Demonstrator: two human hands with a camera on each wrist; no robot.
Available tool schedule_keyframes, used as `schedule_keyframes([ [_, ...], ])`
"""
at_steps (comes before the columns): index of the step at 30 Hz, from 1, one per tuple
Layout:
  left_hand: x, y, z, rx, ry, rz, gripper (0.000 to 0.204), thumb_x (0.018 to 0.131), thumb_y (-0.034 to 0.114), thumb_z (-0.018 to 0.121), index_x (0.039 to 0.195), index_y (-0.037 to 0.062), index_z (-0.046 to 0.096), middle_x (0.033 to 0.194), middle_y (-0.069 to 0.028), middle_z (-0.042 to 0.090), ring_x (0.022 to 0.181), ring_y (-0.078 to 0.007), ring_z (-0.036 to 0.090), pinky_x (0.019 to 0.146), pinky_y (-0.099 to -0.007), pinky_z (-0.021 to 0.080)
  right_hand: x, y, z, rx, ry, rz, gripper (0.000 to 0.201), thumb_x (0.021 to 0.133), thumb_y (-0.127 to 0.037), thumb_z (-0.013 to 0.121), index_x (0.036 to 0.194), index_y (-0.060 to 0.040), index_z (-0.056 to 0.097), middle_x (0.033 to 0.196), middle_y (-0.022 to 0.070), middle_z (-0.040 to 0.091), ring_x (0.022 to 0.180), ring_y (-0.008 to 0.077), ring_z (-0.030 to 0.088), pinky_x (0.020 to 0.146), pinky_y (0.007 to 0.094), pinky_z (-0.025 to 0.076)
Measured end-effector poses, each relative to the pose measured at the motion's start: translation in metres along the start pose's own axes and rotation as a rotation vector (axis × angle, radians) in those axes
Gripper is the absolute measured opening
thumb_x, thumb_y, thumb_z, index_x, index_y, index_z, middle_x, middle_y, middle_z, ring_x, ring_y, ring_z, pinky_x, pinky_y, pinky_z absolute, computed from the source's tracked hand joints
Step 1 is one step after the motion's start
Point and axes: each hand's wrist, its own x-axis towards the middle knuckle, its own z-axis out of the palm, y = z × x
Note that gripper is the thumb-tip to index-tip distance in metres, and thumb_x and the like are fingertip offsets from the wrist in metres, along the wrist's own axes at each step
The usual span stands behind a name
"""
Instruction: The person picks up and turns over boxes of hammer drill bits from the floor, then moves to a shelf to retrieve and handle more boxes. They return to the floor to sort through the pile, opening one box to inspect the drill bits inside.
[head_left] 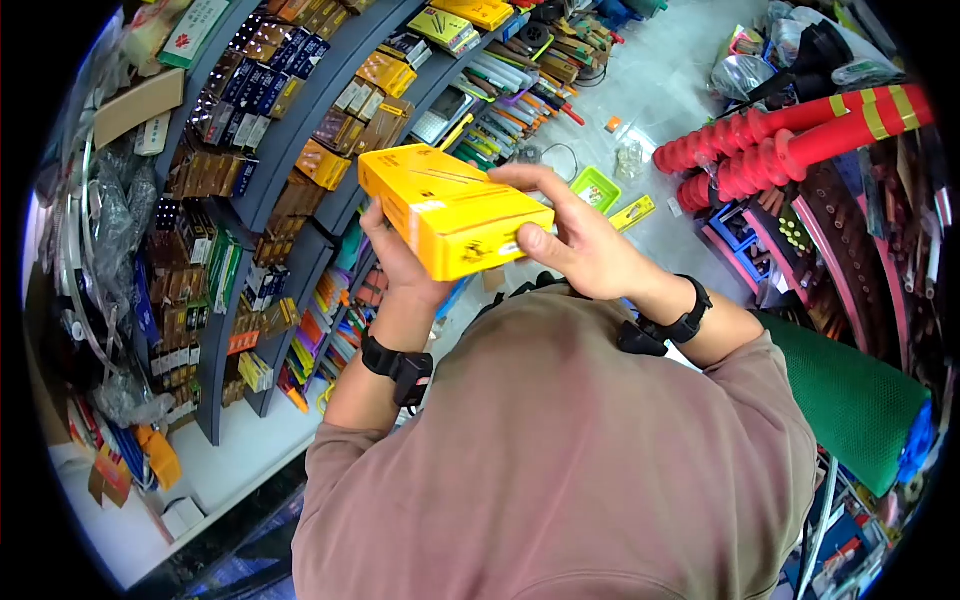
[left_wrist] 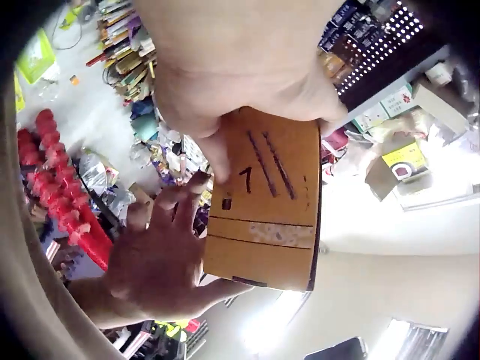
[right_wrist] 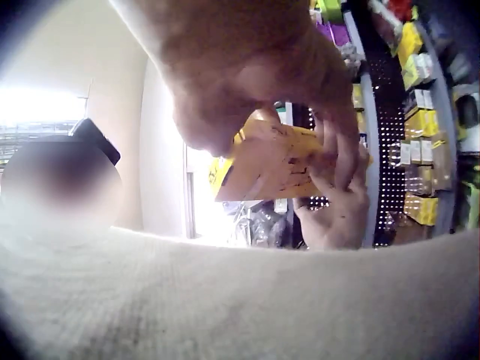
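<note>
A yellow cardboard box (head_left: 455, 205) with dark line drawings on its top is raised in front of the person's chest, tilted. The left hand (head_left: 408, 262) grips it from the left side and below, most of its fingers hidden behind the box. At the right end, the right hand (head_left: 590, 240) holds a corner, thumb on the end face and forefinger along the far top edge. Two dark strokes and a strip of tape mark the box's underside (left_wrist: 262, 187) in the left wrist view. Fingers of the right hand (right_wrist: 262, 67) curl over the box (right_wrist: 266, 161) in the right wrist view.
Grey shelves (head_left: 290, 110) on the left bear many small boxes. Long-handled tools (head_left: 520, 85) line the far side. A green tray (head_left: 595, 190) and another yellow box (head_left: 632, 213) lie ahead on the floor. Red ribbed poles (head_left: 790, 140) and a green roll (head_left: 850, 400) stand right.
</note>
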Motion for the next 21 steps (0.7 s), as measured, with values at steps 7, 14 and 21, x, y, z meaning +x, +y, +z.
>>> schedule_keyframes([
  [7, 0.005, 0.032, -0.063, 0.289, -0.082, 0.202, 0.076, 0.087, 0.055, 0.059, 0.144, 0.0085, 0.043, 0.14, -0.0137, 0.054, 0.129, -0.031, 0.053, 0.11, -0.0473, 0.041, 0.03, 0.051, 0.028, 0.933, 0.004, 0.228, 0.043, 0.104, -0.027, 0.053, 0.142, -0.0089, 0.044, 0.138, 0.016, 0.053, 0.115, 0.0298, 0.066, 0.085, 0.0429, 0.062],
  [14, 0.057, 0.049, -0.113, 0.464, 0.118, 0.033, 0.05, 0.104, 0.033, 0.051, 0.142, 0.0011, 0.043, 0.138, -0.0157, 0.057, 0.126, -0.0289, 0.057, 0.106, -0.0414, 0.044, 0.108, 0.099, -0.018, 0.7, 0.315, 0.175, 0.04, 0.094, -0.001, 0.065, 0.131, -0.0055, 0.053, 0.117, 0.012, 0.063, 0.099, 0.0214, 0.069, 0.08, 0.0358, 0.062],
  [21, 0.035, 0.062, -0.158, 0.517, 0.498, -0.024, 0.044, 0.104, 0.027, 0.053, 0.138, -0.0005, 0.048, 0.137, -0.0222, 0.058, 0.121, -0.0301, 0.061, 0.1, -0.038, 0.048, 0.292, 0.204, -0.105, 0.106, 0.356, 0.073, 0.038, 0.087, -0.005, 0.074, 0.124, -0.0068, 0.064, 0.105, 0.0068, 0.067, 0.078, 0.011, 0.062, 0.067, 0.0264, 0.051],
])
